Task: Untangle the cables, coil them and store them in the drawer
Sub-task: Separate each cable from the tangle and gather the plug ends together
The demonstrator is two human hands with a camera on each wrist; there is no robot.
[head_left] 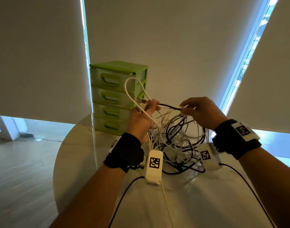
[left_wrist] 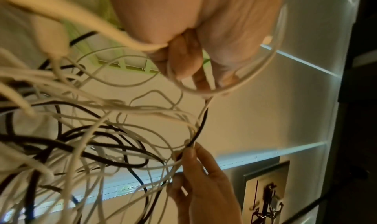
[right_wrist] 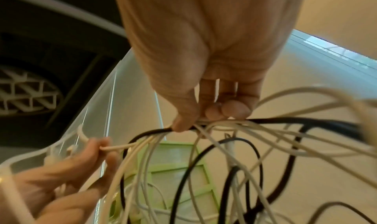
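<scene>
The left hand (head_left: 141, 120), just left of centre in the head view, is raised above the counter (head_left: 85, 145) with its fingers curled around a white cable (head_left: 130, 96). That cable rises in a tall loop above the fist, in front of the drawer unit, and its plug end shows beside the thumb. In the left wrist view the same left hand (left_wrist: 183, 61) fills the top centre, fingers folded over the white cable (left_wrist: 255, 75), which curves round beneath them.

The right hand (head_left: 201, 112), right of centre in the head view, pinches a black cable (head_left: 169, 106) between thumb and fingertips; the short black stretch runs almost level between the two hands. In the right wrist view the right hand (right_wrist: 206, 88) comes down from the top centre, thumb and fingers closed on the black cable (right_wrist: 151, 131) together with several white strands.

Below both hands hangs the tangle of cables (head_left: 178, 139), black and white loops knotted together, its lower part lying on the counter at the frame's centre. Both wrists wear black bands carrying white marker blocks.

Behind the left hand, left of centre, stands a green four-drawer unit (head_left: 114, 96) on the counter, all four drawers closed. Pale roller blinds (head_left: 173, 38) fill the upper frame.
</scene>
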